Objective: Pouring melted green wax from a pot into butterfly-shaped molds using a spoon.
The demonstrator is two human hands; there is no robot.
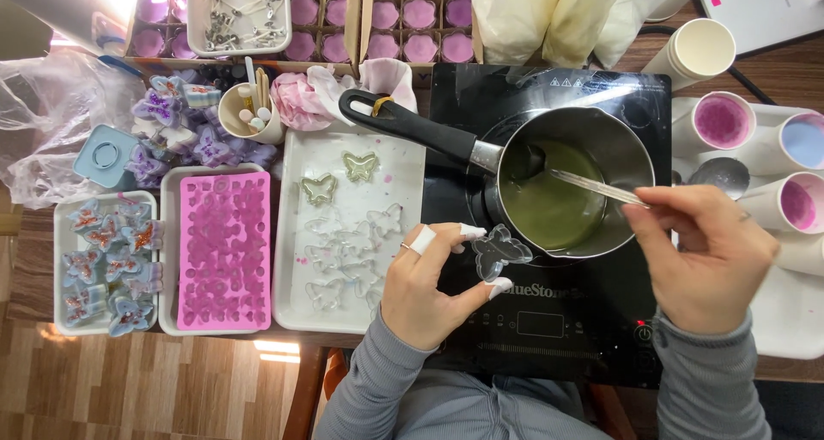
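The left hand [429, 285] pinches a clear butterfly-shaped mould [500, 254] between thumb and forefinger, holding it above the black induction cooktop [558, 320], just beside the rim of the steel saucepan [631, 148]. The right hand [708, 255] grips a clear pipette [592, 185] whose far end reaches over the olive-green liquid [549, 208] in the pan; whether the tip touches the liquid cannot be told. The saucepan's black handle [403, 122] points away to the left.

Left of the cooktop, a white tray [296, 315] on the counter holds more clear butterfly moulds, two of them filled with greenish material [360, 165]. Further left lies a pink silicone mould [225, 251] in its own tray, then a tray of finished lilac-and-blue butterfly pieces [107, 264]. Paper cups [721, 121] with pink and blue contents stand to the right of the pan.
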